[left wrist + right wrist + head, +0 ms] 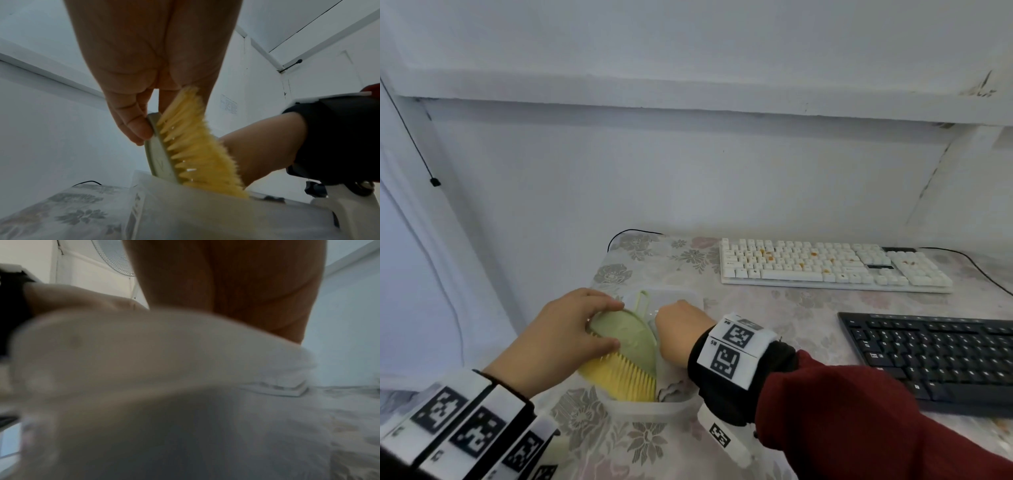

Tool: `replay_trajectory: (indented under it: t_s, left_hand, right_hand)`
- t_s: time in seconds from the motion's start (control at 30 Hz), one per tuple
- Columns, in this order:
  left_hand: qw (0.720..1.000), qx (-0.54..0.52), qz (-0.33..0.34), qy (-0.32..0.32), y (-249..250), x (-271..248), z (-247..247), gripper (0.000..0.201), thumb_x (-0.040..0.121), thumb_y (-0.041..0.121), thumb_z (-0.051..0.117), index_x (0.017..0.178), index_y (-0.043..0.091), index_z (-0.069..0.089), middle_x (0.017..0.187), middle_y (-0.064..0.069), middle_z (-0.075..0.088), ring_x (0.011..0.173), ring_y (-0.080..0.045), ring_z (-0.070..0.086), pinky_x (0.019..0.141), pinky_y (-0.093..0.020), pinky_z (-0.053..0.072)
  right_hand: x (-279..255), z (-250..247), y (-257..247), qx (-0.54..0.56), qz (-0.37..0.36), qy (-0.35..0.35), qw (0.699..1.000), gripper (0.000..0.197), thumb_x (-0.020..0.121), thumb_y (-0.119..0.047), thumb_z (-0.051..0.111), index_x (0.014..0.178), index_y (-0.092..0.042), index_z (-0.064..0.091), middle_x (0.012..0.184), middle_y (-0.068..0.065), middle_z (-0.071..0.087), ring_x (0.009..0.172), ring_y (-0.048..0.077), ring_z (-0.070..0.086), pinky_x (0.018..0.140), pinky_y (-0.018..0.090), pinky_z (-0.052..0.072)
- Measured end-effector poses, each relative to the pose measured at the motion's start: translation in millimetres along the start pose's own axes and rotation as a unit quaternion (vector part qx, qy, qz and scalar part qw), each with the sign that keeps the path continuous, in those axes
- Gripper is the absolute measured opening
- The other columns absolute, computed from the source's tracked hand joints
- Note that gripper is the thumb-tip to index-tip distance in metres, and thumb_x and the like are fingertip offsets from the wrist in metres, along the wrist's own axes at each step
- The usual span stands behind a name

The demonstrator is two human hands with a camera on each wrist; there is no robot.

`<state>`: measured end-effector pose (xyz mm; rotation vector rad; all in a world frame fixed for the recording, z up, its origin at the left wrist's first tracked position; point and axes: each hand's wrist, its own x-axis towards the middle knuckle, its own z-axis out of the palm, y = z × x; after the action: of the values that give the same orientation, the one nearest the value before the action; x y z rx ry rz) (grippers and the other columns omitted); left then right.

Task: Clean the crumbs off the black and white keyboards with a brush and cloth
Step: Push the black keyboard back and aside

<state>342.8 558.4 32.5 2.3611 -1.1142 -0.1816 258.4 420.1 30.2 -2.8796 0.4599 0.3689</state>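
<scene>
Gripping brush point(185, 146), left hand point(131, 116); right hand point(681, 329) grip untellable, wrist view blurred.

Flowered table point(784, 308) bears white keyboard point(828, 265), black keyboard point(935, 356), clear container point(654, 407)

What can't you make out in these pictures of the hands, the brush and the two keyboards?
- Right hand fingers: in the head view they dip into the clear container; the right wrist view is blurred, so its grasp is unknown.
- Cloth: only a corner shows behind the brush, which the left hand grips.
- Black keyboard: cut off by the head view's right edge.
- White keyboard: key legends too small.
</scene>
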Motion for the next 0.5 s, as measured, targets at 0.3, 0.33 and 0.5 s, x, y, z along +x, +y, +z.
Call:
replay_trajectory:
  t_s: [0.3,0.33,0.5]
  left_hand:
    - [0.998,0.034,-0.022,-0.05,2.8,-0.3,10.2,0.05,0.077,0.035,0.072,0.124,0.03,0.055,0.126,0.011,0.045,0.107,-0.002,0.04,0.093,-0.016,0.031]
    - [0.998,0.036,-0.024,-0.054,3.6,-0.5,10.2,0.05,0.077,0.036,0.071,0.124,0.031,0.054,0.127,0.011,0.045,0.109,-0.003,0.041,0.093,-0.017,0.031]
    - [0.998,0.06,0.007,-0.033,25.9,-0.5,10.0,0.054,0.077,0.047,0.068,0.126,0.033,0.052,0.131,0.01,0.043,0.122,-0.01,0.04,0.098,-0.021,0.031]
  right_hand:
    - [-2.7,-1.9,4.3,-0.017,-0.029,0.017,0.999,0.022,0.095,0.001,0.037,0.084,-0.001,0.056,0.104,0.019,0.058,0.1,0.031,0.053,0.079,0.032,0.041]
    - [-4.9,-1.9,5.7,-0.02,-0.032,0.03,0.999,0.02,0.094,0.0,0.039,0.08,-0.002,0.053,0.111,0.02,0.055,0.108,0.034,0.05,0.087,0.036,0.039]
    - [-30.1,-14.9,34.2,0.055,-0.022,0.071,0.996,0.033,0.094,-0.013,0.047,0.063,-0.01,0.035,0.088,0.009,0.037,0.095,0.029,0.044,0.074,0.031,0.031]
